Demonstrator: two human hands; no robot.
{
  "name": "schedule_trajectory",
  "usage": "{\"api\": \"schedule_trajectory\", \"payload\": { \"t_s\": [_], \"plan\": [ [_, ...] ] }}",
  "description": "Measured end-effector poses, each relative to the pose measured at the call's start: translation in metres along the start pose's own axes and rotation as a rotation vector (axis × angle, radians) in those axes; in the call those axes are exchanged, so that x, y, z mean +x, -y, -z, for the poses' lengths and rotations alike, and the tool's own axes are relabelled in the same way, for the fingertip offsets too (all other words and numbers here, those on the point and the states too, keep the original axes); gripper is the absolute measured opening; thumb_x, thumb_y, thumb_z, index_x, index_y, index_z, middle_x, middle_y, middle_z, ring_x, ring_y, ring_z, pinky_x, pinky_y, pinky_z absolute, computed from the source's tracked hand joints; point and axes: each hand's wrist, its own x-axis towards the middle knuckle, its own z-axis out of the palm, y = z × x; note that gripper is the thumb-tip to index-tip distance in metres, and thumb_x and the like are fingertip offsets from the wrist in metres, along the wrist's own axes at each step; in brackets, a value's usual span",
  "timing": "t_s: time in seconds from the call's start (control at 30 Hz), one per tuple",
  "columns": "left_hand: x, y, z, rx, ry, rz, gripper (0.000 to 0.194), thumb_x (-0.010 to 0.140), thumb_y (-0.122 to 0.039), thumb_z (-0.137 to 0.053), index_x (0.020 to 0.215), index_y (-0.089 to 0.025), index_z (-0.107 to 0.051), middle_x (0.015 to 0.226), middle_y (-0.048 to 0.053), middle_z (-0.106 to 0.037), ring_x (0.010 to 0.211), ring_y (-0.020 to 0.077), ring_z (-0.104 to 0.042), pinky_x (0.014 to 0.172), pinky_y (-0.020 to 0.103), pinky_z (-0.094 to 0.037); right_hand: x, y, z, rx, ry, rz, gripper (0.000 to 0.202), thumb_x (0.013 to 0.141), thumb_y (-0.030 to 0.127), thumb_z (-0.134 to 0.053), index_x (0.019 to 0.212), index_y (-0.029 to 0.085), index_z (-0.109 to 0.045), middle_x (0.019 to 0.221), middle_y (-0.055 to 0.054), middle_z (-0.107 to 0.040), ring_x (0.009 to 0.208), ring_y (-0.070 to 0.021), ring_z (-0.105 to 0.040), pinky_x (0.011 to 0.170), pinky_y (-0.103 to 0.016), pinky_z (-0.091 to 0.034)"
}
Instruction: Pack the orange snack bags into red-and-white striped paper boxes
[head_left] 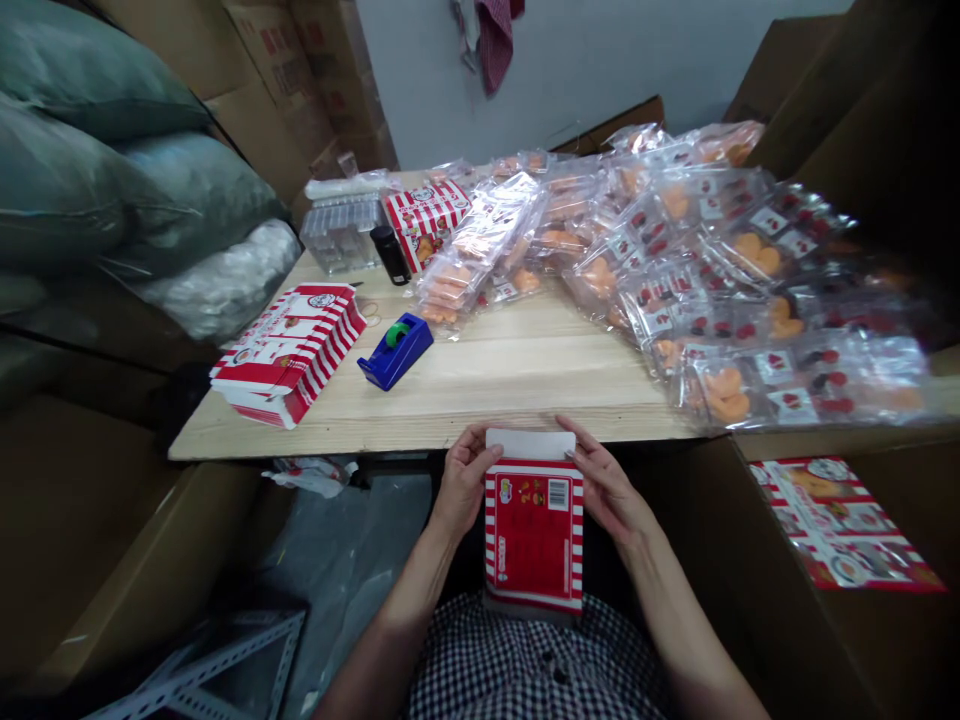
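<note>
A red-and-white striped cardboard box [534, 540] is held upright against my lap, its white end flap [529, 443] sticking up at the top. My left hand [466, 475] grips the upper left corner, with the thumb on the front near the flap. At the upper right corner, my right hand [606, 485] holds the box between thumb and fingers. The box's panel facing me carries a barcode and small pictures. Its inside is hidden. On the table ahead stands a blue tape dispenser [397, 350] with a green core, touched by neither hand.
A stack of flattened striped boxes [289, 345] lies at the table's left. Many clear bags with orange pieces [727, 390] cover the right side. Behind are a black bottle [390, 255], clear plastic cases [341, 230] and a striped box [427, 215]. An open carton [840, 640] stands right.
</note>
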Motion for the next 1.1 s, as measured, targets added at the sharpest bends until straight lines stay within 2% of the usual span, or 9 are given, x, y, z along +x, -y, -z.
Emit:
{"api": "schedule_trajectory", "payload": {
  "t_s": [0.07, 0.17, 0.37, 0.47, 0.7, 0.87, 0.93, 1.03, 1.1],
  "plan": [
    [0.001, -0.004, -0.002, -0.028, 0.033, 0.107, 0.023, 0.080, -0.027, -0.075, 0.099, -0.016, -0.068, 0.092, 0.004, -0.073, 0.080, 0.0159, -0.068, 0.080, 0.029, -0.052, 0.001, 0.003, 0.003, -0.011, 0.028, -0.063, 0.053, 0.079, 0.040, -0.079, 0.128, 0.024, -0.066, 0.118, -0.008, -0.075, 0.108, -0.0278, -0.070, 0.096, -0.044, -0.054],
    [0.002, -0.010, -0.005, -0.009, 0.049, 0.172, 0.032, 0.079, -0.028, -0.075, 0.109, -0.017, -0.072, 0.094, 0.006, -0.077, 0.078, 0.0180, -0.071, 0.078, 0.030, -0.053, 0.002, 0.005, 0.007, -0.023, 0.024, -0.094, 0.048, 0.077, 0.037, -0.080, 0.122, 0.023, -0.071, 0.114, -0.008, -0.077, 0.105, -0.0278, -0.072, 0.099, -0.046, -0.053],
    [-0.002, -0.013, -0.004, 0.134, 0.190, 0.016, 0.021, 0.081, -0.023, -0.067, 0.096, -0.016, -0.080, 0.120, 0.013, -0.074, 0.116, 0.0292, -0.066, 0.102, 0.040, -0.048, -0.001, -0.001, 0.013, -0.102, -0.072, 0.049, 0.020, 0.072, 0.033, -0.083, 0.090, 0.024, -0.082, 0.110, -0.007, -0.078, 0.113, -0.0291, -0.067, 0.103, -0.044, -0.049],
    [-0.006, -0.014, 0.001, 0.244, 0.307, -0.051, 0.028, 0.089, -0.031, -0.059, 0.102, -0.017, -0.080, 0.130, 0.014, -0.069, 0.125, 0.0324, -0.060, 0.109, 0.047, -0.042, -0.004, -0.003, 0.013, -0.108, -0.072, 0.090, 0.009, 0.075, 0.033, -0.081, 0.079, 0.024, -0.079, 0.109, -0.005, -0.077, 0.111, -0.0272, -0.067, 0.102, -0.043, -0.049],
    [-0.009, -0.020, 0.005, 0.575, 0.323, -0.190, 0.022, 0.093, -0.030, -0.062, 0.106, -0.023, -0.079, 0.132, 0.011, -0.068, 0.129, 0.0281, -0.058, 0.111, 0.044, -0.042, -0.015, 0.006, 0.002, -0.067, 0.115, 0.115, 0.023, 0.087, 0.044, -0.067, 0.087, 0.022, -0.074, 0.129, -0.009, -0.069, 0.133, -0.0310, -0.053, 0.112, -0.048, -0.039],
    [-0.010, -0.033, 0.002, 0.618, 0.360, -0.160, 0.025, 0.096, -0.033, -0.059, 0.104, -0.021, -0.079, 0.128, 0.011, -0.070, 0.125, 0.0279, -0.061, 0.108, 0.043, -0.044, -0.019, 0.013, -0.006, -0.219, 0.059, 0.088, 0.020, 0.091, 0.036, -0.070, 0.078, 0.022, -0.065, 0.126, -0.006, -0.071, 0.120, -0.0263, -0.063, 0.102, -0.043, -0.048],
    [-0.011, -0.041, -0.001, 0.635, 0.384, -0.090, 0.026, 0.094, -0.034, -0.062, 0.111, -0.021, -0.077, 0.126, 0.011, -0.071, 0.119, 0.0273, -0.065, 0.102, 0.041, -0.049, -0.020, 0.019, -0.006, -0.300, 0.085, 0.079, 0.013, 0.090, 0.036, -0.072, 0.092, 0.024, -0.069, 0.125, -0.007, -0.071, 0.116, -0.0248, -0.065, 0.099, -0.041, -0.050],
    [-0.010, -0.053, -0.004, 0.701, 0.437, -0.002, 0.035, 0.091, -0.036, -0.066, 0.122, -0.019, -0.072, 0.126, 0.012, -0.071, 0.113, 0.0261, -0.068, 0.095, 0.038, -0.053, -0.021, 0.028, -0.004, -0.422, 0.143, 0.048, 0.030, 0.089, 0.037, -0.073, 0.117, 0.026, -0.070, 0.125, -0.008, -0.073, 0.116, -0.0233, -0.066, 0.099, -0.039, -0.051],
    [-0.009, -0.058, -0.006, 0.757, 0.434, 0.009, 0.036, 0.089, -0.037, -0.069, 0.120, -0.018, -0.072, 0.125, 0.012, -0.071, 0.111, 0.0255, -0.068, 0.092, 0.036, -0.054, -0.020, 0.032, -0.003, -0.453, 0.151, 0.030, 0.034, 0.088, 0.039, -0.074, 0.119, 0.026, -0.071, 0.123, -0.008, -0.074, 0.112, -0.0231, -0.068, 0.098, -0.039, -0.052]
  ]
}}
